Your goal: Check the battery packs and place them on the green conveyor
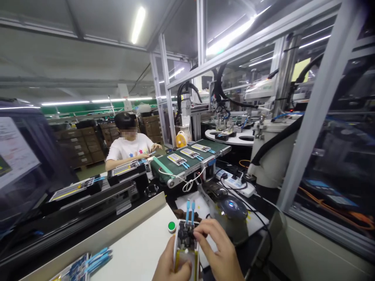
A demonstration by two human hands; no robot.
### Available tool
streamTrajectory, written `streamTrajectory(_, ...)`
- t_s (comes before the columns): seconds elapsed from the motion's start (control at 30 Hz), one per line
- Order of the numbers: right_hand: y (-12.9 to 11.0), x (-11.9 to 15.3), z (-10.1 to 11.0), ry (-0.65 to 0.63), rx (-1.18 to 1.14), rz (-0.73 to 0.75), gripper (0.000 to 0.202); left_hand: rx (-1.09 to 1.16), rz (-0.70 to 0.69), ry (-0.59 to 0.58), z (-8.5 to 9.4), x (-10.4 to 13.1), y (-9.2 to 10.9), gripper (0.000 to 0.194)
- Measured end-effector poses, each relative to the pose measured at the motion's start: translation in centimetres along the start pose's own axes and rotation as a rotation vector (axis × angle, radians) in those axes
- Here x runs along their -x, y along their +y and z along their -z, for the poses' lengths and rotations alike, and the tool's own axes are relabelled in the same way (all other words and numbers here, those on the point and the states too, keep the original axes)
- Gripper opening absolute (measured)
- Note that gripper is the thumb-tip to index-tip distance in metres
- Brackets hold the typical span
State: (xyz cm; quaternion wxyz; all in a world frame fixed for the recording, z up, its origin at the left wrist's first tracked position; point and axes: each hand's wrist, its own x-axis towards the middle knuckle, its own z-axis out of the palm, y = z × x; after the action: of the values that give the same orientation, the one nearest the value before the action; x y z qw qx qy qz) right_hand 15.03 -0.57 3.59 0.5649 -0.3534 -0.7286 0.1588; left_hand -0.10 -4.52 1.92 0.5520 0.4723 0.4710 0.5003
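The left hand (172, 261) grips the device (186, 244) by its long edges, right of the button (172, 226); the right hand (218, 248) pinches at its upper edge. Beyond the button, bare tray (137, 238) runs to a raised rim, then the belt (187, 158) carries three units (190, 153)

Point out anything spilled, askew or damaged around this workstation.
Yellow specks dot the white sheet, possibly spilled bits. A white cable hangs in loose, untidy loops beside the green conveyor. No damage is evident.
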Motion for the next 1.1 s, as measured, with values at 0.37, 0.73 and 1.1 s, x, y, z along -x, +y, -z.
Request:
streamTrajectory(0.37, 1.2, 1.7, 0.6, -0.021, -0.174, -0.147, 0.017, 0.304, 0.152, 0.007, -0.3, 0.5, 1.0, 0.063)
streamTrajectory(0.73, 1.1, 1.5, 0.0, -0.164, -0.273, -0.245, 0.007, 0.28, 0.15, -0.059, -0.3, 0.7, 0.7, 0.057)
streamTrajectory(1.1, 0.2, 2.0, 0.5, -0.231, 0.026, 0.041, 0.01, 0.263, 0.083, -0.059, -0.4, 0.8, 1.2, 0.04)
